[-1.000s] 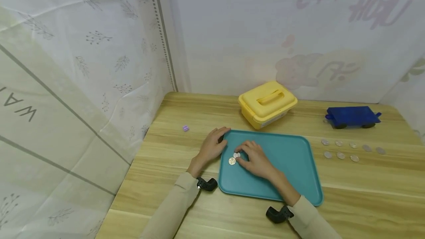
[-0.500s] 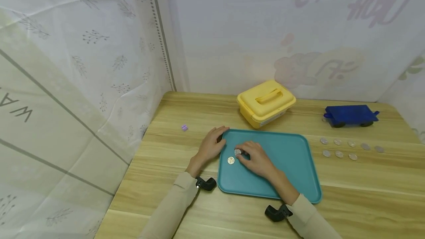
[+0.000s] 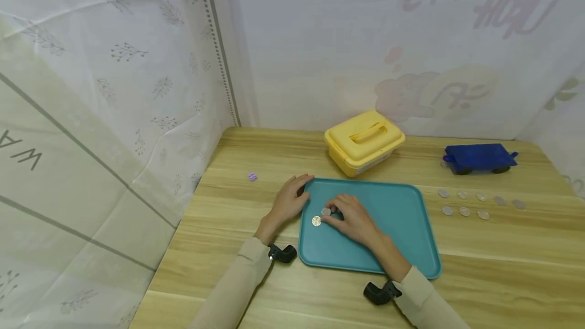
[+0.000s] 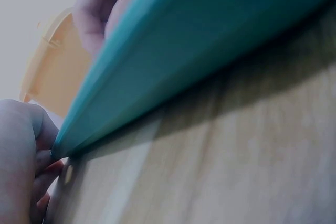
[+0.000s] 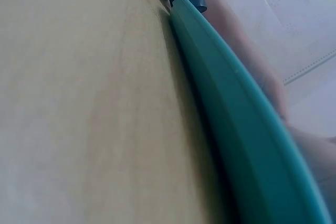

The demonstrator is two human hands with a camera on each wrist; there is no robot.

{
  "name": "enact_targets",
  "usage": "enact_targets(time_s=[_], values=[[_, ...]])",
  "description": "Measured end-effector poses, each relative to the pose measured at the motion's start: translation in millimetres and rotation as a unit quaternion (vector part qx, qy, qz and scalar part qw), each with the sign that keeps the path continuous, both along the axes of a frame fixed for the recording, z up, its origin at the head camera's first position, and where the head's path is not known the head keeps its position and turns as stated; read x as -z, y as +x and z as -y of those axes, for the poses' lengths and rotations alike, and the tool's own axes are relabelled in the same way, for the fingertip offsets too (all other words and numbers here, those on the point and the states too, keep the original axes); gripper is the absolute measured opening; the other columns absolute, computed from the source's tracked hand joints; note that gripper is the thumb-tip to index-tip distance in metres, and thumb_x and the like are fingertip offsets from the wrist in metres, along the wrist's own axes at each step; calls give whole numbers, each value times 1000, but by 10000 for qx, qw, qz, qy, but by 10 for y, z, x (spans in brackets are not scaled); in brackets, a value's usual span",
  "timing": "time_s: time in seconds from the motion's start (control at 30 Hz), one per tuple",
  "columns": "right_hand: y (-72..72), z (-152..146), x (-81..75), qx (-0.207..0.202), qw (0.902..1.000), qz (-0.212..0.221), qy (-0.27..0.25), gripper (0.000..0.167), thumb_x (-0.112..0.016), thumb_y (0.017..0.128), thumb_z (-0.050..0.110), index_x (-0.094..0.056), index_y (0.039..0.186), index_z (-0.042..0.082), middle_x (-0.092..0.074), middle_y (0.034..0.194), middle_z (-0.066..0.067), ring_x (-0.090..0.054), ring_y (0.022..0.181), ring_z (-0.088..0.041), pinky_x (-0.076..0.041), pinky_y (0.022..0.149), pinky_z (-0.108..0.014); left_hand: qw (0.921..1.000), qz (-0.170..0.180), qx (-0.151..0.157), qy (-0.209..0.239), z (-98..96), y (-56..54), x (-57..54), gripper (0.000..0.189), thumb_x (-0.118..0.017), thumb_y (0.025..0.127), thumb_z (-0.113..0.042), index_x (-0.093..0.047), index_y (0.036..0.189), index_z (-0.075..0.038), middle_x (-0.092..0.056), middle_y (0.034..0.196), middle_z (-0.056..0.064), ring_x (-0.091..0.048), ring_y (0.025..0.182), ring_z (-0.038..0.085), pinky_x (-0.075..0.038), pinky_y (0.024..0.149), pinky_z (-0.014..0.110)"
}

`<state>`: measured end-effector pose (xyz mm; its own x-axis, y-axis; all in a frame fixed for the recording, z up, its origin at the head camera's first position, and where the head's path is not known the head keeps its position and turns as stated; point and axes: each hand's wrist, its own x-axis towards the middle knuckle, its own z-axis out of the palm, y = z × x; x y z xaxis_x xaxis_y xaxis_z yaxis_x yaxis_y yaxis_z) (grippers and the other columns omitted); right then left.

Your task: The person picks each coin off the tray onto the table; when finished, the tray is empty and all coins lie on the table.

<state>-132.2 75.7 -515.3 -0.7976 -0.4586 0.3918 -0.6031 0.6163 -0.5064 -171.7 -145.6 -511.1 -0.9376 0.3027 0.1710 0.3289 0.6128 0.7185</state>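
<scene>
In the head view a teal tray (image 3: 388, 237) lies on the wooden table. My left hand (image 3: 290, 199) grips its far left corner, thumb at the rim; the left wrist view shows that hand's fingers (image 4: 44, 135) at the tray edge. Over the tray's left part, my right hand (image 3: 352, 217) pinches a silver coin (image 3: 326, 211) between thumb and fingers. Beside it a gold-toned coin (image 3: 316, 221) lies flat on the tray, close to the right thumb. The right wrist view shows the tray's side wall (image 5: 236, 114); the coins are hidden there.
Behind the tray stands a yellow lidded box (image 3: 365, 141) with a handle. A blue toy wagon (image 3: 480, 157) is at the back right. Several coins (image 3: 464, 211) lie in two rows right of the tray. A small purple piece (image 3: 253, 176) lies at the left.
The silver coin, touching the gold-toned one a second ago, was drawn slightly away and up in my right fingers, then came a little back toward it. My left hand stays at the tray corner.
</scene>
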Motion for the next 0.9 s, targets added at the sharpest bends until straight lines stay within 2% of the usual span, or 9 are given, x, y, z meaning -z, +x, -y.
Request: enact_targets(time_s=[0.2,0.37,0.5,0.6,0.73,0.9], values=[[8,-116,-11,179,9978,36,-643,24,-82,81,28,-69,98,16,-64,86,6,-56,82,-9,-46,80,-34,10000,-33,4,-16,2,0,22,49,-52,95,-16,-54,144,-11,-52,150,12,-41,145,27,-20,128,40],[15,-352,-58,407,9934,-282,-1035,26,-84,78,18,-71,100,12,-65,84,5,-57,79,-12,-48,72,-32,9999,-94,51,21,-12,-21,35,49,-52,95,-15,-54,143,-10,-52,150,11,-42,145,25,-19,128,36],[19,-632,-88,563,9894,-336,-1292,26,-84,76,9,-71,99,8,-66,85,1,-59,78,-17,-50,68,-30,9998,-168,84,34,-19,-34,43,49,-52,95,-15,-54,143,-9,-52,150,11,-43,144,25,-19,129,36],[60,-899,-106,830,9876,-246,-1312,26,-82,77,6,-71,100,7,-66,87,0,-58,80,-18,-48,70,-29,9997,-186,129,56,-22,-31,54,50,-52,94,-15,-54,143,-8,-52,149,12,-44,143,27,-19,128,39],[141,-1283,-161,1385,9839,-28,-1129,24,-79,83,9,-70,105,7,-65,92,-2,-54,86,-10,-45,74,-25,9999,-148,73,4,-18,-25,67,49,-51,95,-17,-54,144,-10,-52,150,10,-43,144,25,-20,128,37],[248,-1760,-237,1978,9752,324,-942,27,-73,90,16,-67,114,2,-64,100,-6,-51,91,4,-44,74,-9,9998,-172,17,16,-12,-33,57,49,-52,95,-17,-55,143,-12,-53,150,9,-44,143,24,-20,128,36]])
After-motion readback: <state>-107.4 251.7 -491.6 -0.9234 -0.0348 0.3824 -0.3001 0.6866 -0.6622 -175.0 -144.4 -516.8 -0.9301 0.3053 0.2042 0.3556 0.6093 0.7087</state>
